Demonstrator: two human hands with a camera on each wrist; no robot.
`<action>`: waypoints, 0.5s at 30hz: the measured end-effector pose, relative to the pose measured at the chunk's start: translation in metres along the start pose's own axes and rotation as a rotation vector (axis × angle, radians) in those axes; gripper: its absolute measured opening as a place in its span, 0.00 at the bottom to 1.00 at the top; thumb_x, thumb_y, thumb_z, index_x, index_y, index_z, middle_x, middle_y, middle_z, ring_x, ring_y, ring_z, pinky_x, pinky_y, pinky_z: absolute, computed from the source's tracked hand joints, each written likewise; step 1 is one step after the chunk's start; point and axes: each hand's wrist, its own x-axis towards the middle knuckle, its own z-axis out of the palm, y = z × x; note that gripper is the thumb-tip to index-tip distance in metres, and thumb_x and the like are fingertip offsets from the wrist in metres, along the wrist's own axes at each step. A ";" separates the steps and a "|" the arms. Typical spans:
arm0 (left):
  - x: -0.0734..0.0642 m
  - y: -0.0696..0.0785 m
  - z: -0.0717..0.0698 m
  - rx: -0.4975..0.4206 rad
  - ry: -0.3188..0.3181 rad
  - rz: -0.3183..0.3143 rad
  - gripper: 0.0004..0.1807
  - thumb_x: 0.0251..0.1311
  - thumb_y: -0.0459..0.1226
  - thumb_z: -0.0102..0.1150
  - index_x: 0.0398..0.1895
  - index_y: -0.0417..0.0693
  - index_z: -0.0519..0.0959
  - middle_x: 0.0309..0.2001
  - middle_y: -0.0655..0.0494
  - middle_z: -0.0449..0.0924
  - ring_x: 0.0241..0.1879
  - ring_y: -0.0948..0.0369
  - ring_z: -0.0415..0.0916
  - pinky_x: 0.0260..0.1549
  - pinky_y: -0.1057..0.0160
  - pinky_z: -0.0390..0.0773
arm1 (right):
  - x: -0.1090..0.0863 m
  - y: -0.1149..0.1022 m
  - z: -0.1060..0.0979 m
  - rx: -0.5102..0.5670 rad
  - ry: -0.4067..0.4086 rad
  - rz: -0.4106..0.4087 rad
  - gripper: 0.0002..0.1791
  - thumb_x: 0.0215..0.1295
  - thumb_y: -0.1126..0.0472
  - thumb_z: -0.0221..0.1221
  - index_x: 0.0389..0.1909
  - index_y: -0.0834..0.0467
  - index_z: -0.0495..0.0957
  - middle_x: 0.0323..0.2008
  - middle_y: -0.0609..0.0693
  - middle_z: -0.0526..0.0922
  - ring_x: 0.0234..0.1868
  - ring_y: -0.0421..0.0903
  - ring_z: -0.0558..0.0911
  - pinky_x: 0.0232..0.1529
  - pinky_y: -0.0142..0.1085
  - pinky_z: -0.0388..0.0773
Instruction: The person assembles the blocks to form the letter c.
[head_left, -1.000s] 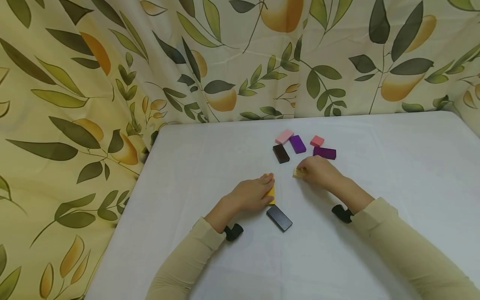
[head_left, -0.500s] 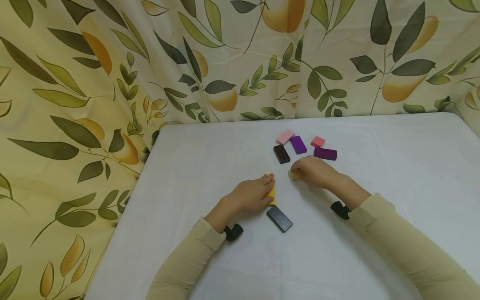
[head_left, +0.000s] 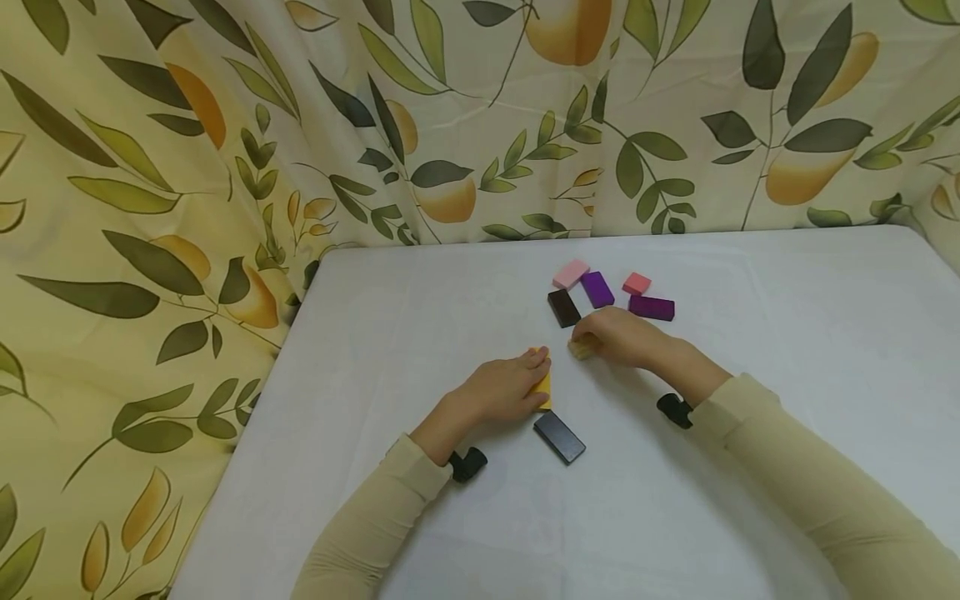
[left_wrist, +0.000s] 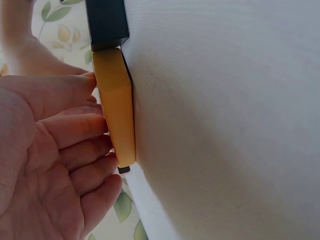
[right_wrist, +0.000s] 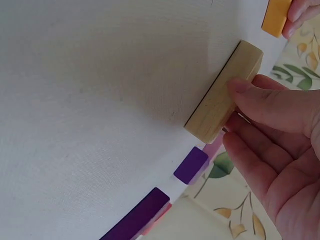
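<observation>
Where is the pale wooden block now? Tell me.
In the head view, the pale wooden block is right of centre, pinched in the right hand, with the yellow block to its left and the dark brown block beyond.

Yellow block (left_wrist: pixel 120 115) under the left fingers (left_wrist: pixel 82 130), slate block (head_left: pixel 559 437) beside them; tan, wood-grained block (right_wrist: pixel 217 102) in the right fingers (right_wrist: pixel 252 155); past those, brown block (head_left: pixel 564 308), violet block (head_left: pixel 597 289), plum block (head_left: pixel 651 307), pink block (head_left: pixel 571 273), coral block (head_left: pixel 636 283). Cream cloth (head_left: pixel 540 200) beyond, green leaves (head_left: pixel 628 171), orange fruit (head_left: pixel 450 205).
</observation>
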 end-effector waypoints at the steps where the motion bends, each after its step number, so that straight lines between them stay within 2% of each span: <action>1: 0.000 0.000 0.000 -0.002 0.000 0.002 0.30 0.68 0.48 0.42 0.68 0.42 0.58 0.70 0.52 0.50 0.67 0.62 0.48 0.58 0.65 0.61 | 0.001 0.000 0.000 0.006 -0.008 0.006 0.12 0.51 0.79 0.59 0.37 0.67 0.81 0.35 0.56 0.83 0.40 0.54 0.80 0.45 0.46 0.75; 15: -0.001 0.000 -0.001 -0.018 -0.008 0.000 0.30 0.68 0.48 0.42 0.69 0.42 0.57 0.70 0.52 0.50 0.67 0.62 0.48 0.57 0.65 0.61 | 0.019 -0.004 0.004 0.053 -0.032 0.030 0.10 0.56 0.75 0.58 0.38 0.65 0.82 0.36 0.55 0.83 0.39 0.50 0.80 0.47 0.44 0.74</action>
